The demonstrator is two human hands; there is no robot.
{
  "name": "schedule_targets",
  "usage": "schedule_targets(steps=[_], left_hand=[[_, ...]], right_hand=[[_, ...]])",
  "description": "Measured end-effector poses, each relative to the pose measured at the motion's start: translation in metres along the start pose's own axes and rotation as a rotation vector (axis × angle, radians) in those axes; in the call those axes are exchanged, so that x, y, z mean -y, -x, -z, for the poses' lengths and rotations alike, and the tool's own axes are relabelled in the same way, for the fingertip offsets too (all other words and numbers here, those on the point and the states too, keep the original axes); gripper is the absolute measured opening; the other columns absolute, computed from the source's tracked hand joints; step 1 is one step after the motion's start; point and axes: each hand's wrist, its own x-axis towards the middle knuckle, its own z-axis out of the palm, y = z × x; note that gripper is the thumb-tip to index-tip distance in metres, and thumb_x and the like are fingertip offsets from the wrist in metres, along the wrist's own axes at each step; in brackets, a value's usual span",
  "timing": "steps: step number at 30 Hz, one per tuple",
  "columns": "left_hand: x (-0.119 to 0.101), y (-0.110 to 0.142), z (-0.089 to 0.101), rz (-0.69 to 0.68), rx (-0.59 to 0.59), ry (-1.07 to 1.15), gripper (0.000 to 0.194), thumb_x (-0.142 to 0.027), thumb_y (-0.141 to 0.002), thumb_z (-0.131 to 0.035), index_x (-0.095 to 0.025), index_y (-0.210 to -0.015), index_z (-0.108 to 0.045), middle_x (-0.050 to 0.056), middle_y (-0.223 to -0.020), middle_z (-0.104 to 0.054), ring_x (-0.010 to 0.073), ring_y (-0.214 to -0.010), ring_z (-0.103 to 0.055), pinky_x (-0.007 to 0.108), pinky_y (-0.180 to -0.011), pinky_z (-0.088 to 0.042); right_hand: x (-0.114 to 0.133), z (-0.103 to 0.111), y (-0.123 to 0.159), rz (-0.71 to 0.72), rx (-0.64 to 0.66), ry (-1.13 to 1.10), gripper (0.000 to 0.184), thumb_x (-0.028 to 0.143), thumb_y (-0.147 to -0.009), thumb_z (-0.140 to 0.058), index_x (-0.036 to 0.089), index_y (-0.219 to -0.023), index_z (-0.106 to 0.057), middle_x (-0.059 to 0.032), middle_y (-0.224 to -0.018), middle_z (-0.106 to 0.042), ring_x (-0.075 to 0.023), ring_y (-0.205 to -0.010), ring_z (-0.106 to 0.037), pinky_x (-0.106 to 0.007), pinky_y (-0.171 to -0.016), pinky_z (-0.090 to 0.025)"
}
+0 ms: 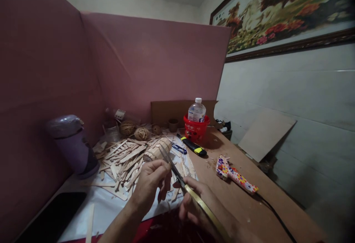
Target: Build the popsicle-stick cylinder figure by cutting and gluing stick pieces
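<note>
My right hand holds a pair of scissors with gold-coloured handles. Their dark blades point up and away, slightly apart at the tips. Close beside the blades, my left hand has its fingers pinched together; whatever they hold, if anything, is too small to make out. Just beyond the blade tips, a rounded bundle of wooden sticks lies on its side. A large heap of flat wooden craft sticks spreads to its left, over a white sheet.
Twine balls and a small brown pot stand behind the heap. A red bucket holds a plastic bottle. Two cutters and a corded flower-patterned glue gun lie rightward; a purple tumbler and dark phone-like slab leftward.
</note>
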Motion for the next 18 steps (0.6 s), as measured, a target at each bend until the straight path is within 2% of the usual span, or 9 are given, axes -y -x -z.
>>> schedule_targets(steps=[4,9,14,18], left_hand=[[0.001,-0.002,0.002,0.007,-0.019,0.002,0.031,-0.031,-0.078,-0.056,-0.016,-0.051,-0.050,-0.004,-0.036,-0.050,0.0057,-0.023,-0.037,0.016,-0.026,-0.019],[0.003,-0.004,0.005,0.001,-0.044,-0.001,0.028,-0.029,-0.078,-0.055,-0.015,-0.054,-0.052,-0.003,-0.037,-0.051,0.0059,-0.024,-0.039,0.015,-0.027,-0.022],[0.003,-0.004,0.006,0.003,0.016,0.071,0.027,-0.032,-0.082,-0.055,-0.014,-0.062,-0.056,-0.003,-0.042,-0.055,0.0067,-0.027,-0.043,0.016,-0.028,-0.026],[0.004,-0.002,0.004,0.020,0.089,0.099,0.026,-0.035,-0.083,-0.055,-0.014,-0.068,-0.058,-0.001,-0.048,-0.058,0.0084,-0.030,-0.047,0.017,-0.030,-0.031]], right_hand=[[-0.001,-0.005,-0.004,0.019,-0.030,-0.067,0.065,0.072,-0.055,-0.070,0.017,-0.085,-0.053,0.0072,-0.053,-0.044,-0.0045,-0.043,-0.031,-0.019,-0.040,-0.021],[-0.020,-0.006,-0.015,0.005,-0.103,-0.142,0.063,0.064,-0.048,-0.079,0.017,-0.079,-0.052,0.0077,-0.054,-0.044,-0.0039,-0.043,-0.030,-0.019,-0.041,-0.024],[-0.024,-0.003,-0.014,0.037,-0.194,-0.222,0.060,0.065,-0.059,-0.072,0.017,-0.090,-0.052,0.0113,-0.049,-0.038,-0.0025,-0.035,-0.025,-0.018,-0.038,-0.022],[-0.007,0.000,-0.010,0.002,-0.257,-0.153,0.049,0.047,-0.069,-0.072,0.019,-0.101,-0.049,0.0098,-0.052,-0.045,-0.0066,-0.038,-0.037,-0.019,-0.039,-0.031]])
